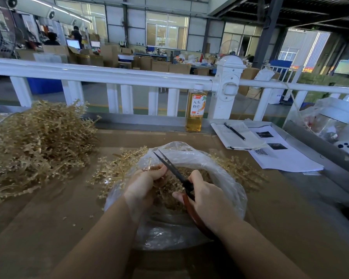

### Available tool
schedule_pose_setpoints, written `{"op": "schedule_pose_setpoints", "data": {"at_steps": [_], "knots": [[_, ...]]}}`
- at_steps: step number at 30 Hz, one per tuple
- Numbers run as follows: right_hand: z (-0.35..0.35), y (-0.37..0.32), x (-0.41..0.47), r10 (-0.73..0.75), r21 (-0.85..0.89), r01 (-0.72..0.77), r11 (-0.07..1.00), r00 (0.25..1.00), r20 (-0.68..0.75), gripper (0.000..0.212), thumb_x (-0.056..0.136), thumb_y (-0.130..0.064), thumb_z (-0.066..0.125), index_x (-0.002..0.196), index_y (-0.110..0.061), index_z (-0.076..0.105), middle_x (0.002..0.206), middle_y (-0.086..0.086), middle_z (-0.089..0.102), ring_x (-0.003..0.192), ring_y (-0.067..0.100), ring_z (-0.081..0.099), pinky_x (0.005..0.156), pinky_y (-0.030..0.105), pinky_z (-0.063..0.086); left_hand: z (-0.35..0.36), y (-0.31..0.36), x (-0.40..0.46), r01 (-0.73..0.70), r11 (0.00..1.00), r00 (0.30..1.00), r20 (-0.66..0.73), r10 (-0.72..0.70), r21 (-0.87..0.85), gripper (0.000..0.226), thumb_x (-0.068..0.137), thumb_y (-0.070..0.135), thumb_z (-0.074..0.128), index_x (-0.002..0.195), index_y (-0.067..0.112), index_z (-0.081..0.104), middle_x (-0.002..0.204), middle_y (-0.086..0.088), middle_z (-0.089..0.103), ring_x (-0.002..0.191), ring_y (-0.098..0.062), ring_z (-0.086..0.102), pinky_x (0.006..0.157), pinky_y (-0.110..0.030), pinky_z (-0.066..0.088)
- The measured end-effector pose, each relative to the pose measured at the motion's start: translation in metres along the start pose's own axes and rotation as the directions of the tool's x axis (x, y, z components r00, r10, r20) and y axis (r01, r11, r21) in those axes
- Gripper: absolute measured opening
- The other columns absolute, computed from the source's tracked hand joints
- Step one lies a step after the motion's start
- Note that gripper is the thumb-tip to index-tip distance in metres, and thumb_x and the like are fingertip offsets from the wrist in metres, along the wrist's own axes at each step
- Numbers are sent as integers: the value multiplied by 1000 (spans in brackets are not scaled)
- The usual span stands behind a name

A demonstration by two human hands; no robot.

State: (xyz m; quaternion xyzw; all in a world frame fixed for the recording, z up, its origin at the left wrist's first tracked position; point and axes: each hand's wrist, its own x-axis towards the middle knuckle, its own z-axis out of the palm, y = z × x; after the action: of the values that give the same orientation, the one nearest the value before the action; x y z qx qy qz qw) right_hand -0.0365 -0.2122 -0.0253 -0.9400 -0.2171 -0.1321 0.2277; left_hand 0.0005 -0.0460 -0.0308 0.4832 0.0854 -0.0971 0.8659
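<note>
My right hand (206,195) grips red-handled scissors (174,170), whose dark blades stand slightly apart and point up and away. My left hand (144,181) pinches a small tan plastic sprig (148,165) just left of the blades. Both hands hover over an open clear plastic bag (226,178) that holds tan cut pieces. More tan sprigs (117,168) lie around the bag on the brown table (48,228).
A big heap of tan plastic branches (36,141) fills the table's left. A bottle of yellow drink (194,109) stands by the white railing (109,74). At the right lie a notebook with a pen (235,131), printed sheets (280,156) and plastic-wrapped items (330,119).
</note>
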Motion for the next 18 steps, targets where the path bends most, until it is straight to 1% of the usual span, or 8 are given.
{"op": "schedule_pose_setpoints", "data": {"at_steps": [2,3,5,7,10,13,16,18], "knots": [[-1,0,0,-4,-11,3,1000,1000,-17,35,89,-56,51,95,-26,33,74,-14,52,62,1,50,53,10,39,0,0,-1,-4,1000,1000,0,4,8,34,59,13,71,91,4,67,80,-9,72,71,-21,71,59,-29,52],[-1,0,0,-7,-12,6,1000,1000,-25,35,89,-56,51,95,-26,34,74,-14,52,63,1,50,54,10,39,0,0,-2,-11,1000,1000,-7,11,17,39,57,14,71,95,3,66,80,-9,72,71,-21,71,58,-29,52],[-1,0,-1,-8,-6,8,1000,999,-33,35,89,-57,51,95,-26,36,77,-13,54,67,2,54,59,13,42,0,-1,-3,-19,999,999,-41,21,45,57,54,16,73,109,2,60,84,-10,70,72,-22,69,54,-28,52],[-1,0,-1,-5,3,5,1000,999,-33,35,89,-57,51,95,-26,37,77,-14,55,69,2,55,60,13,42,-1,-3,-3,-19,996,999,-48,23,85,68,53,18,74,116,1,57,90,-12,70,76,-25,67,56,-31,51],[-3,1,-1,12,34,-11,999,1000,-19,34,89,-56,52,94,-26,37,72,-16,53,63,1,53,55,11,37,0,-4,-5,-27,992,999,-20,29,125,53,54,20,71,104,1,66,93,-16,69,82,-30,65,70,-37,49],[-4,0,-1,24,63,-23,998,1000,-12,33,88,-55,55,90,-30,34,64,-19,45,55,-6,46,50,10,33,1,-4,-7,-37,989,999,5,36,146,41,58,24,68,94,5,67,88,-13,68,82,-29,63,76,-38,47],[-3,0,-2,22,59,-22,998,1000,-12,33,87,-56,55,91,-31,33,66,-21,44,56,-8,45,50,10,34,0,-5,-7,-60,992,998,11,59,115,35,65,29,66,96,11,65,90,-11,68,85,-28,63,74,-37,46],[-2,0,-2,16,49,-14,999,1000,-27,34,87,-56,55,91,-29,35,66,-21,45,56,-7,46,50,9,35,0,-5,-7,-65,994,998,-1,65,92,39,69,31,67,100,9,65,92,-12,69,86,-29,65,70,-36,47]]}}
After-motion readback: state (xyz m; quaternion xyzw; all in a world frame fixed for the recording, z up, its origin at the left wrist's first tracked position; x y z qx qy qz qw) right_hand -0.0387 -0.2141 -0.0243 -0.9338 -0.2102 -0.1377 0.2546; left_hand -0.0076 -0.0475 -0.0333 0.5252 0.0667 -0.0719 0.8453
